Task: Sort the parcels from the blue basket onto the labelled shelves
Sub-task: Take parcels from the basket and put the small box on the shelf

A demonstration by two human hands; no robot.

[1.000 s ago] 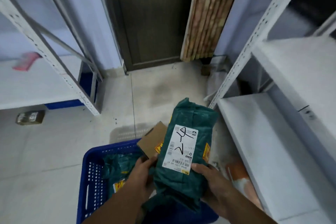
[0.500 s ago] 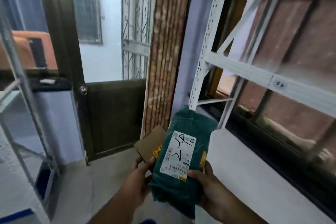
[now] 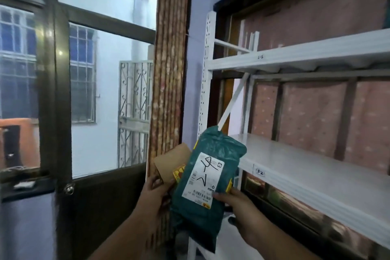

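Head view: a green parcel (image 3: 207, 177) is gripped by the right hand (image 3: 238, 207), a brown parcel (image 3: 172, 162) pinched by the left hand (image 3: 156, 194), beside the shelves (image 3: 316, 167). Nothing is shelved yet; both remain to be placed.
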